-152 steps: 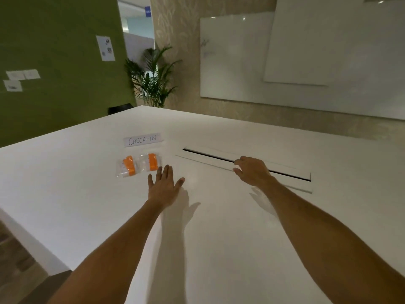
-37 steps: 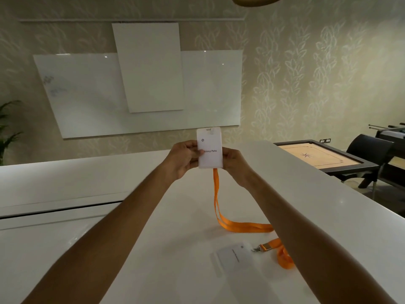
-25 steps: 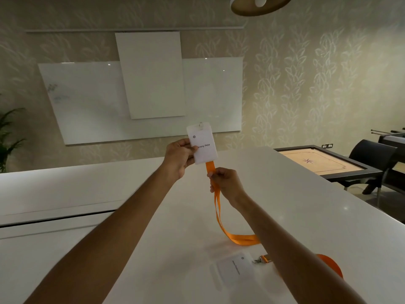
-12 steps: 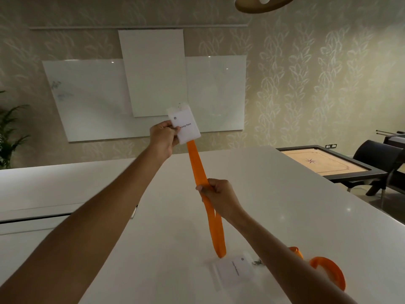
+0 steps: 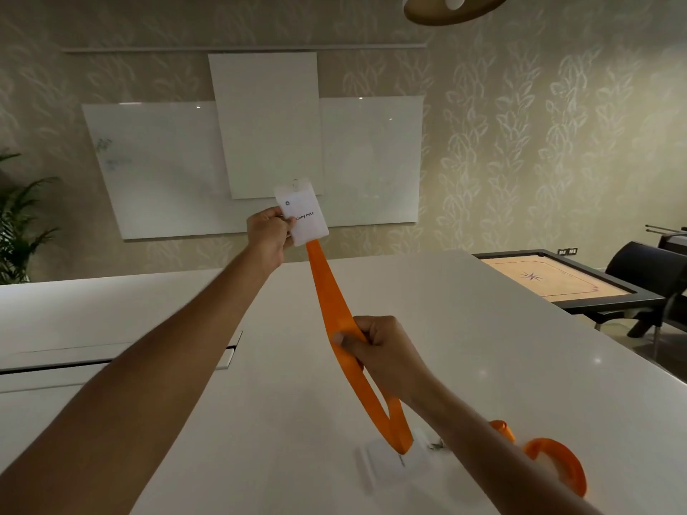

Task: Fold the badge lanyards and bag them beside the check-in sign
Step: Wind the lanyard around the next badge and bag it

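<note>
My left hand (image 5: 269, 236) holds a white name badge (image 5: 303, 213) up in the air above the white table (image 5: 502, 366). An orange lanyard (image 5: 331, 295) runs taut from the badge down to my right hand (image 5: 375, 343), which pinches the strap about midway. Below that hand the strap hangs as a loop whose end reaches a second white badge (image 5: 394, 466) lying flat on the table. That second badge's orange lanyard (image 5: 557, 462) lies coiled to its right, partly behind my right forearm. The check-in sign and the bags are out of view.
A long slot with a flap (image 5: 119, 362) runs across the table at the left. Whiteboards (image 5: 260, 143) hang on the far wall. A carrom table (image 5: 557, 284) and a dark chair (image 5: 647, 273) stand to the right, a plant (image 5: 18, 224) at the far left.
My left hand has lifted the badge a little higher. My right hand has slid further down the strap toward me, so the lanyard stretches out and the hanging loop is shorter.
</note>
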`<state>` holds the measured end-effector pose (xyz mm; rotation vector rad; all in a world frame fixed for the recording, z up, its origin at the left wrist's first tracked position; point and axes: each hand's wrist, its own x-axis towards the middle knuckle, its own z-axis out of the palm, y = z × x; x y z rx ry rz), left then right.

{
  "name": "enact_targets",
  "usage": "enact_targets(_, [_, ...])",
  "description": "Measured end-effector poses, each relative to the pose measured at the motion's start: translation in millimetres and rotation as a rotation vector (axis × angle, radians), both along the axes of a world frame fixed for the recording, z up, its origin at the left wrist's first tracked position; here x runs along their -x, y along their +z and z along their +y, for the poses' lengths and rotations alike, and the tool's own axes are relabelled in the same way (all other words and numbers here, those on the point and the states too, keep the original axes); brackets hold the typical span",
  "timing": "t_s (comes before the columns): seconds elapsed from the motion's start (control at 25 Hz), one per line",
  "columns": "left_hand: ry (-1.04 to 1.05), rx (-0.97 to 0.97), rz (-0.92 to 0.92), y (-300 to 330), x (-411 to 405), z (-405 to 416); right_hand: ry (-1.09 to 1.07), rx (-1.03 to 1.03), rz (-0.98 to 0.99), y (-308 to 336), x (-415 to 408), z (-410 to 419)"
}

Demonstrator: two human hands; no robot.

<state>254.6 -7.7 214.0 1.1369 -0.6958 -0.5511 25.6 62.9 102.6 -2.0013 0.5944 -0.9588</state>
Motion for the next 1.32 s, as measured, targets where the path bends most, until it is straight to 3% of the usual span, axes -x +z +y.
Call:
enact_targets(0.76, [0.314, -0.018, 0.031, 9, -68, 10, -0.091, -0.012, 0.015, -39, 38, 41])
enact_targets(1.0, [0.313, 0.031, 0.078, 23, -91, 14, -0.148, -0.093, 0.059, -52, 35, 36])
enact_targets(1.16, [0.328, 0.047, 0.048, 30, -95, 13, -0.185, -0.184, 0.008, -52, 29, 35])
enact_targets(1.32, [0.389, 0.021, -0.045, 34, -104, 13, -0.226, -0.102, -0.025, -50, 27, 40])
